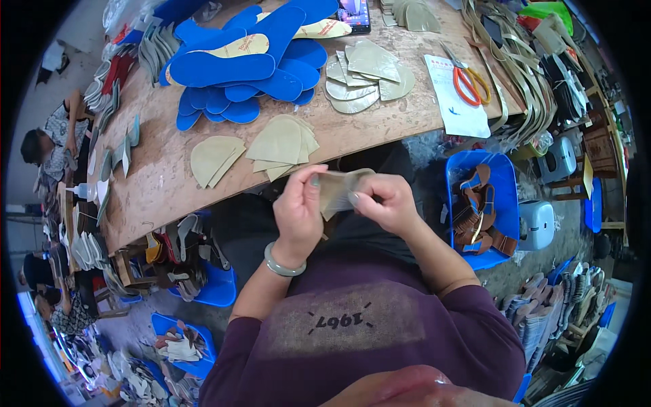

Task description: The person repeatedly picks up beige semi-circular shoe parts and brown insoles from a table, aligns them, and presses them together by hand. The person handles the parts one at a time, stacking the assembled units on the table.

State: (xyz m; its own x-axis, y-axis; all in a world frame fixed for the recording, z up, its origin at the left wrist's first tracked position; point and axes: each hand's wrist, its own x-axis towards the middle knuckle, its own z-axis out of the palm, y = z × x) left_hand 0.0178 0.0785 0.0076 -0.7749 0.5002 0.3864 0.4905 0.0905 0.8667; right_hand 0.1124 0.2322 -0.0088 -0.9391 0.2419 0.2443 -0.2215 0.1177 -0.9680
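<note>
My left hand [300, 210] pinches a beige, rounded sheet piece [332, 195] between thumb and fingers in front of the table's near edge. On the other side, my right hand [388, 203] is closed at the edge of the same piece, thumb bent over it. That area is slightly blurred, so what lies under the right fingertips is hard to make out. Close by on the table are two fanned stacks of similar beige pieces, a smaller one [215, 160] at left and a larger one [283, 144]. Farther back lies a pile of shinier beige pieces [366, 73].
Blue insoles [224, 70] are heaped on the wooden table [159, 183]. Orange-handled scissors [468, 85] rest on a white paper [447, 112] at right. A blue bin [510, 193] of brown straps stands right of me. Beyond the table's left side sits another person [57, 139].
</note>
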